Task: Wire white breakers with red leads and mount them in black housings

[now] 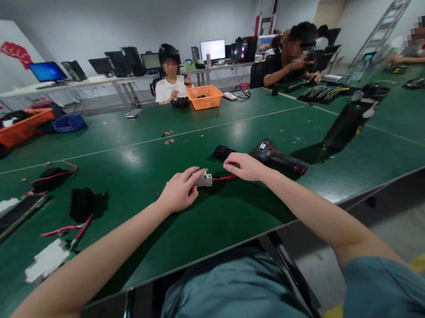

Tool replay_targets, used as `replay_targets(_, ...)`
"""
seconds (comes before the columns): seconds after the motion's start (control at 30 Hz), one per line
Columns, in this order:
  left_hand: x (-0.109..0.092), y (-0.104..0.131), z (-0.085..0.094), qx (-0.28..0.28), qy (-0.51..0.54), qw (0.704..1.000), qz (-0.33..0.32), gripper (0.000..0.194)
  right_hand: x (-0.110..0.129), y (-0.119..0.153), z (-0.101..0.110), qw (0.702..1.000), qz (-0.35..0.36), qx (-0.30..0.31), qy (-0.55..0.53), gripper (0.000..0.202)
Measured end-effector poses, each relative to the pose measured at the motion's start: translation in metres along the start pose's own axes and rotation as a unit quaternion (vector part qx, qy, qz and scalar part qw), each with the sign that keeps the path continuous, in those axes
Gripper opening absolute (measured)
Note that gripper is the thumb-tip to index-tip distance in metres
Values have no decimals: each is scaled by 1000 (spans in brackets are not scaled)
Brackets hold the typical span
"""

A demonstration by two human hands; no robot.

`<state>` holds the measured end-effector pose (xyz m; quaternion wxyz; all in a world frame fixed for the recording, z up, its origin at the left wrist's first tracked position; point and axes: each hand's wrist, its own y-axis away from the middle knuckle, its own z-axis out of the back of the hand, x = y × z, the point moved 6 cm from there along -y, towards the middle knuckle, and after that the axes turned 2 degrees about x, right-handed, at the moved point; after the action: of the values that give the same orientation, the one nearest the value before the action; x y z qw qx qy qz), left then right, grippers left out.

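On the green table, my left hand (179, 190) has its fingers wrapped round the near and far sides of a small white block (204, 179). A red wire (223, 178) runs from the block's right side toward my right hand (245, 167). My right hand is curled with thumb and forefinger together at the wire's far end; whatever lies between the fingertips is too small to make out. A black part (222, 152) lies just behind my right hand. Beside it, on the right, rests a black and red power tool (280, 158).
A dark bottle-like cylinder (350, 119) stands at the right. At the left lie a phone (9, 220), black parts with red wires (82, 204) and white blocks (49, 260). An orange basket (206, 100) sits at the far edge, with people beyond.
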<state>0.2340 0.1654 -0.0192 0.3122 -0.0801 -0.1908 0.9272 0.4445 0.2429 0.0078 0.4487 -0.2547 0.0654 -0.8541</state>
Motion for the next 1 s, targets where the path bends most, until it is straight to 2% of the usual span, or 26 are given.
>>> replay_targets(0.13, 2, 0, 4, -19, 4, 999, 34, 61, 15, 1, -9, 995, 72, 61, -10, 23)
replay_targets(0.27, 12, 11, 15, -39, -3, 995, 91, 61, 18, -1, -21, 993, 73, 91, -13, 19)
replay_targets(0.4, 30, 22, 21, -20, -19, 993, 115, 49, 18, -4, -25, 994, 56, 93, -11, 14)
replay_targets(0.57, 40, 24, 12, 40, 2, 998, 53, 31, 16, -5, -28, 995, 37, 90, -9, 14)
replay_targets(0.73, 36, 23, 10, 41, 12, 999, -7, 29, 14, -5, -31, 996, 54, 71, -9, 12)
replay_targets(1.0, 33, 23, 8, 48, 23, 998, -34, 28, 10, -4, -33, 996, 46, 70, 4, 16)
